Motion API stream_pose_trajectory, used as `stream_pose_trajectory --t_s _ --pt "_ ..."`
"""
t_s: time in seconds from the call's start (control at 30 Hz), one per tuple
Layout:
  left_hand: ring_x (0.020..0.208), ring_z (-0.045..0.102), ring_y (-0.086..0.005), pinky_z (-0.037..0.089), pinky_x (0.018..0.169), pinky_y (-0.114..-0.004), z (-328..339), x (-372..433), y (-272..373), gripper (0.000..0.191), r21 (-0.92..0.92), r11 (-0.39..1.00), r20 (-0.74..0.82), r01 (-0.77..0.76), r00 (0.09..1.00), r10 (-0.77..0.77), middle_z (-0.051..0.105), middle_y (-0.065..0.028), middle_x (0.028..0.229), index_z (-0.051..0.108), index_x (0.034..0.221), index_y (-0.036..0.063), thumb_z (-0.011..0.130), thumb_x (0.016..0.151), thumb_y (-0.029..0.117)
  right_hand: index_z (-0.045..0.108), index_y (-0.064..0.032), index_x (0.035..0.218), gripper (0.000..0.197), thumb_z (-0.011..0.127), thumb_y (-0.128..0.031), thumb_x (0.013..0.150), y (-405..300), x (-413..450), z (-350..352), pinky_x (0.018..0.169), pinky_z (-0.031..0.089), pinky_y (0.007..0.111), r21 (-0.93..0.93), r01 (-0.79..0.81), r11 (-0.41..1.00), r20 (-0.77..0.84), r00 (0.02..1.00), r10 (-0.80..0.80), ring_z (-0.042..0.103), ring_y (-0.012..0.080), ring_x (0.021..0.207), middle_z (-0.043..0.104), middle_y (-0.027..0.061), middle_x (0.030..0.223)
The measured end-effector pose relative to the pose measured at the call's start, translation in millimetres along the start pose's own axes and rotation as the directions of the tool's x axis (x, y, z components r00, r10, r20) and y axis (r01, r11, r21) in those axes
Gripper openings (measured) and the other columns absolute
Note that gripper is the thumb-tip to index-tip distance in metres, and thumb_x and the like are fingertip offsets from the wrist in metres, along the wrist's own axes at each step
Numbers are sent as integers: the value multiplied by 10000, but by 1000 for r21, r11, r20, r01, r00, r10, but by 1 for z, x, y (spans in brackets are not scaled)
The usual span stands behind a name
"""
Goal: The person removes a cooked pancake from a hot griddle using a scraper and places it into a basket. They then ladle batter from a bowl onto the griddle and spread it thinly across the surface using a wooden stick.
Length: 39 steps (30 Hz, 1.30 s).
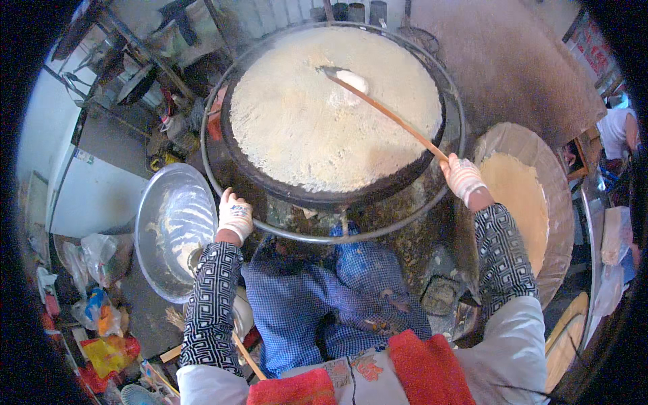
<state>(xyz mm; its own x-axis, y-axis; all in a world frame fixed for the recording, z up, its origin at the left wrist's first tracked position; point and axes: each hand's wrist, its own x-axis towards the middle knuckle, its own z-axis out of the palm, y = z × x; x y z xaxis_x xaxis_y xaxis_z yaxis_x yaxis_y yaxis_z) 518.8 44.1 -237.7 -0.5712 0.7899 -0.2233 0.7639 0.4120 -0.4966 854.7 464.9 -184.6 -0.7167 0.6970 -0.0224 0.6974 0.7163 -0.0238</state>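
Note:
A large round griddle (230, 152) stands before me, covered by a thin pale layer of batter (314, 136). My right hand (463, 177), in a striped work glove, grips the wooden handle of a long spreader (390, 115). Its dark flat blade lies on the batter layer, beside a whiter lump of batter (353, 83). My left hand (235, 215), gloved too, is at the metal ring (298, 235) around the griddle, close to the rim of a metal basin (147, 223) smeared with batter. Whether its fingers close on the ring cannot be told.
On the right, a round lined container (562, 253) holds a stack of tan flatbreads (516, 202). A brown board (526, 66) stands behind it. Plastic bags (101, 258) lie at left. Another person (617, 131) is at the far right edge.

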Motion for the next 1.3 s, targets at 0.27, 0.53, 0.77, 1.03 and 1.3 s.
stream_pose_trajectory --t_s 0.27,0.53,0.77,1.03,1.3 --pt "1048 545 -199 216 1103 -420 3 21 -36 194 85 996 17 5 1000 -7 664 -38 892 715 826 166 542 747 126 552 -30 949 301 563 -323 880 -79 -27 -22 667 490 429 565 13 825 48 998 -49 635 336 750 629 221 804" --pt "951 568 -189 226 1085 -421 5 31 -54 193 122 992 104 -16 995 3 660 -27 832 718 811 171 532 776 133 383 -191 1374 503 566 -265 912 -109 -121 -17 350 250 207 893 -333 -302 359 933 33 299 54 389 401 -50 580" --pt "800 611 -204 379 882 -391 -38 -11 26 154 -28 999 95 -23 995 26 676 -19 805 715 728 208 564 753 224 424 -265 1355 473 568 -290 906 -134 -89 -6 338 287 248 839 -449 -307 455 889 -55 349 92 368 383 -26 503" --pt "1179 427 -309 276 1010 -489 -133 -93 184 567 -639 670 -479 -377 877 37 480 -170 1232 451 1237 52 575 811 405 414 -269 1356 487 581 -299 899 -150 -58 -5 338 284 281 805 -542 -242 511 840 -180 349 116 353 400 1 487" --pt "1209 350 -368 285 969 -559 -39 -180 39 573 -643 584 38 495 782 -622 429 -169 1277 410 1263 72 603 762 273 525 -266 1234 371 621 -284 876 -164 -62 -1 299 260 286 786 -566 -249 546 825 -150 345 127 315 405 13 443"
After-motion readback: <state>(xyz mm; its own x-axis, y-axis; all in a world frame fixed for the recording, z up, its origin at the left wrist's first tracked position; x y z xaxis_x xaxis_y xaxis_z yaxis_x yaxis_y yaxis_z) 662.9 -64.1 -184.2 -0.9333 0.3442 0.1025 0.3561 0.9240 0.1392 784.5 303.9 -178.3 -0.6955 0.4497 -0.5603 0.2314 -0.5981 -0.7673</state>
